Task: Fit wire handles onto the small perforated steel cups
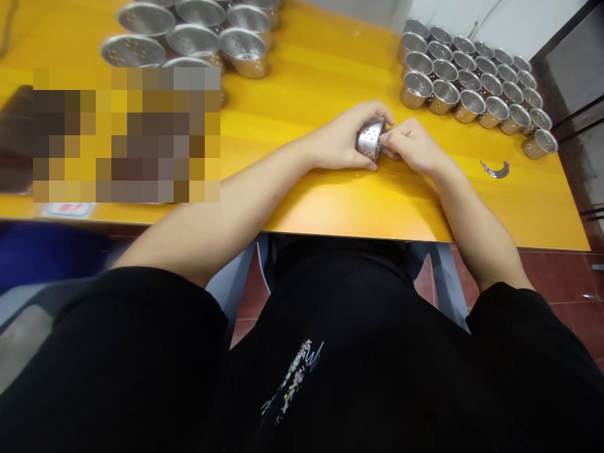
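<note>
A small metal cup with holes punched in its wall (369, 139) is tilted on its side just above the yellow table. My left hand (346, 137) wraps around it, thumb below and fingers above. At the cup's right end, my right hand (409, 146) is closed, its fingertips pinched together against the rim. What sits between those fingertips, if anything, is hidden. To the right of my right hand, a curved shiny metal piece (495, 170) lies on the table.
Rows of similar perforated cups (469, 106) stand upright at the back right of the yellow table (311, 207). Another group of cups (243, 50) stands at the back left. A pixelated patch covers the left side. The table's front edge runs before my body.
</note>
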`<state>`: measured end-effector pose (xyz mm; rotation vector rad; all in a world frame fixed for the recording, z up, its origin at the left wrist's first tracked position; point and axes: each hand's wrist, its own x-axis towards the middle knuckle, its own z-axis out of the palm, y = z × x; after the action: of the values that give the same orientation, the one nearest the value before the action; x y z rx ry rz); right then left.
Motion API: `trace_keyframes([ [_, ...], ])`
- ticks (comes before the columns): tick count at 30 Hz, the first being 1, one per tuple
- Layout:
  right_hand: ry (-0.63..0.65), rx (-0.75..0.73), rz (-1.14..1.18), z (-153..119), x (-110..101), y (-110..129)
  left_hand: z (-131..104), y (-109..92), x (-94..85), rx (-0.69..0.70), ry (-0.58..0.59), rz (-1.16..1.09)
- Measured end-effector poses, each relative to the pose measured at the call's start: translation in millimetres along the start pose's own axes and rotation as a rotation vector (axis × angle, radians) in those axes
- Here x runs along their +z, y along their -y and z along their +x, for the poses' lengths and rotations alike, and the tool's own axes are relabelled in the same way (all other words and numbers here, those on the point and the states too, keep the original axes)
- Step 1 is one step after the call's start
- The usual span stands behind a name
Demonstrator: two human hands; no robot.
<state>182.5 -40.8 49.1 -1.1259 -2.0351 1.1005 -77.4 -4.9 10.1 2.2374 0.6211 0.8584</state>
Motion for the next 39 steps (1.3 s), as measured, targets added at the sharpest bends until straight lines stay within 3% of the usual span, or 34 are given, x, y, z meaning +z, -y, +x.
trace_keyframes([
  [17, -0.028, -0.004, 0.001, 1, 2, -5, -1, 6, 0.6, 0.001, -0.012, 0.023],
  [26, -0.053, -0.025, 0.065, -7, 10, 12, 2, 2, -2.0, 0.004, -0.035, 0.076],
  [35, -0.086, -0.09, 0.215, -1, 15, -14, 4, 2, 3.1, 0.057, -0.077, 0.093],
  [39, -0.07, -0.082, 0.282, -1, 15, -15, 4, 5, 7.4, 0.082, -0.095, 0.111],
])
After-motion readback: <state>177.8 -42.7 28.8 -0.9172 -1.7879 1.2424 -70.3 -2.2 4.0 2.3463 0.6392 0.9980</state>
